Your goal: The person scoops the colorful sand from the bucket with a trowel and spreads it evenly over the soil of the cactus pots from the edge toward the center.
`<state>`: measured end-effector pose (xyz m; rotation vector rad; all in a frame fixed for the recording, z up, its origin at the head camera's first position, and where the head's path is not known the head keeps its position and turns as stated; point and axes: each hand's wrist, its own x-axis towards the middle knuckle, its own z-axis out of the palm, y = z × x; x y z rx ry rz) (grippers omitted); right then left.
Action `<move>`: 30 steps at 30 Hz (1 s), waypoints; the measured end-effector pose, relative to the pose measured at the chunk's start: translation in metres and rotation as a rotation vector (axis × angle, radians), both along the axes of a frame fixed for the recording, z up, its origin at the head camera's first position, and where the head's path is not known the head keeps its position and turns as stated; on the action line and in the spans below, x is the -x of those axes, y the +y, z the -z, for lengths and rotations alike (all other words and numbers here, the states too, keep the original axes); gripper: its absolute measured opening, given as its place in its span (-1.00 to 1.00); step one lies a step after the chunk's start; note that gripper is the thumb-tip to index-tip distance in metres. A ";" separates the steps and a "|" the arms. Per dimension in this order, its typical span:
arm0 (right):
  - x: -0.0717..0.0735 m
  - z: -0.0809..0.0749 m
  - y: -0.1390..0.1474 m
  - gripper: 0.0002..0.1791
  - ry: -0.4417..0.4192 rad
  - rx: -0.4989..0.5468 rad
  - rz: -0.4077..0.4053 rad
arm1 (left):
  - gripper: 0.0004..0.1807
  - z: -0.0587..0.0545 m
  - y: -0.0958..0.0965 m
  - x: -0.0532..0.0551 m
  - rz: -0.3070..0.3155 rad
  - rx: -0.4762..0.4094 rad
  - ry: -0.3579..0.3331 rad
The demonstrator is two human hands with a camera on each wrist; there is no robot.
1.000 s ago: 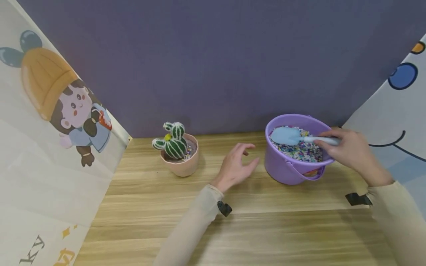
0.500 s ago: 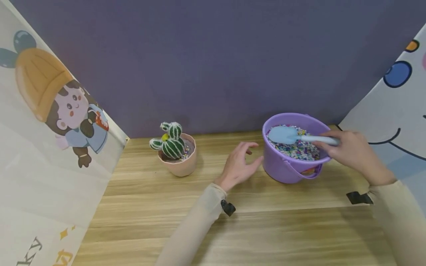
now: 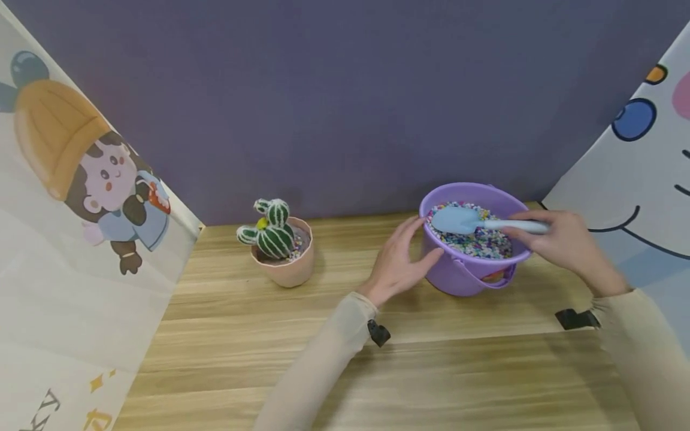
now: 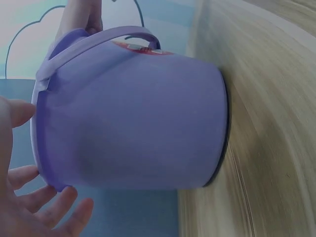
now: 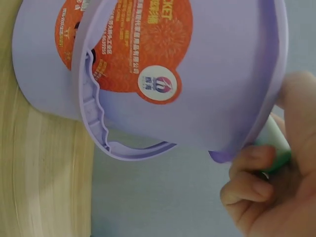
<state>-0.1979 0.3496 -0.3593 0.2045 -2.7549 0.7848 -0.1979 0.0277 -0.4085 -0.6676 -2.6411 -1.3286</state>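
A purple bucket (image 3: 453, 275) full of small multicoloured pellets (image 3: 480, 246) stands on the wooden table, its handle hanging down at the front. My right hand (image 3: 563, 248) holds the handle of a light blue toy shovel (image 3: 457, 220) over the bucket's right rim; the blade lies flat over the pellets. In the right wrist view, the thumb and curled fingers (image 5: 249, 185) are around the shovel handle. My left hand (image 3: 396, 263) is at the bucket's left rim, fingers spread; in the left wrist view its thumb and fingertips (image 4: 24, 175) are right at the rim.
Left of the bucket is a pink pot (image 3: 291, 272) with a green toy cactus (image 3: 275, 239) and a few pellets in it. A dark panel (image 3: 345, 108) rises behind the table (image 3: 226, 347), with printed white panels at both sides.
My left hand has moved right to the bucket's rim. My right hand keeps holding the shovel over the pellets. The whole scene has shifted slightly left in the head view.
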 end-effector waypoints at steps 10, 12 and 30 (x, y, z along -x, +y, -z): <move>0.000 0.000 0.001 -0.64 0.095 0.038 0.015 | -0.17 -0.005 0.005 0.005 -0.015 -0.022 0.019; -0.002 -0.002 0.003 -0.66 0.109 0.036 0.013 | -0.18 -0.005 0.006 0.006 -0.016 -0.022 0.018; -0.015 -0.019 0.027 -0.68 0.192 -0.109 0.017 | -0.21 -0.006 0.001 0.013 -0.013 -0.018 0.034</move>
